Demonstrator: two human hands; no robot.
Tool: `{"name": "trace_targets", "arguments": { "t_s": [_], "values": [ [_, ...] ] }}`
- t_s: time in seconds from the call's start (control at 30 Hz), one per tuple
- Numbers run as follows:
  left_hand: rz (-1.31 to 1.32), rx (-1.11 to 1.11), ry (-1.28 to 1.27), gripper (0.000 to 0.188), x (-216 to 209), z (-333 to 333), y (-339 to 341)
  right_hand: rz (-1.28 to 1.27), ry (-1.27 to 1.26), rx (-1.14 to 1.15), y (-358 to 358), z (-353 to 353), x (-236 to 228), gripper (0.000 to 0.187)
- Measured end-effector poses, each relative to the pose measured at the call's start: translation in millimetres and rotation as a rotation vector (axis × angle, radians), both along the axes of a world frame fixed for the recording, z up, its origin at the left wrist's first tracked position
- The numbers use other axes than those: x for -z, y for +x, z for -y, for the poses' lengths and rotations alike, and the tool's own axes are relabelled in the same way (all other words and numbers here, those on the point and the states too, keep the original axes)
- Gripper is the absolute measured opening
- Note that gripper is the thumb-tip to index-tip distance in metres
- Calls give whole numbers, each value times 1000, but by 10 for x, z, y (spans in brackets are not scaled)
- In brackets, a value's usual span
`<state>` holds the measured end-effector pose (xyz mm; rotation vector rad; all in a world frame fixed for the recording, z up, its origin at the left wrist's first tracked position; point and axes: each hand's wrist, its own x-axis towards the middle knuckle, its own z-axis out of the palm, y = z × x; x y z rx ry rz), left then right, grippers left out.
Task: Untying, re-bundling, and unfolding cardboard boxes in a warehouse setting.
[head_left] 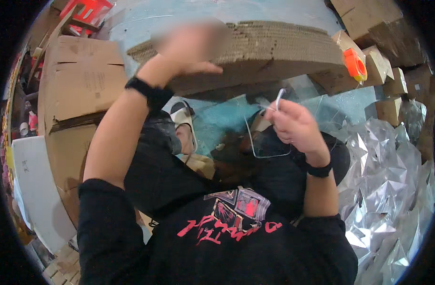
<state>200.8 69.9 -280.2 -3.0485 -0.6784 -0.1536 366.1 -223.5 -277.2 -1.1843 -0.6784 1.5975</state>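
Observation:
My left hand [191,45] reaches over the far side of a thick stack of flat corrugated cardboard [279,45]. Its thumb is stretched out and apart. A blurred patch covers the other fingers, and I cannot make out anything in them. Closer to my body on the right, my right hand [293,123] pinches a thin, clear plastic piece [269,156] between thumb and fingertips. Its pale edge bends around a rounded corner above my right knee, and a whitish end sticks up past the fingers. Its exact kind cannot be told.
An orange tape roll or dispenser [355,65] sits at the stack's right end. Cardboard boxes [82,80] and a white box [39,185] stand along the left. Crumpled silvery wrapped material [383,185] fills the right, below small brown boxes [395,83]. Blue-green floor [217,121] shows between my feet.

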Motion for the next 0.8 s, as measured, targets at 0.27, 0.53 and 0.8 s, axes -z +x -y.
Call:
{"name": "trace_targets", "arguments": {
  "t_s": [0.27,0.53,0.8],
  "values": [
    [11,-46,108,123,64,-524,235,1560,-439,-526,-244,11,1131,78],
    [-10,-30,-132,118,-282,-482,240,1252,-284,-1277,-569,29,1678,45],
    [22,-29,-149,118,-286,-468,246,1159,-340,-1160,-740,17,1542,45]
  ]
}}
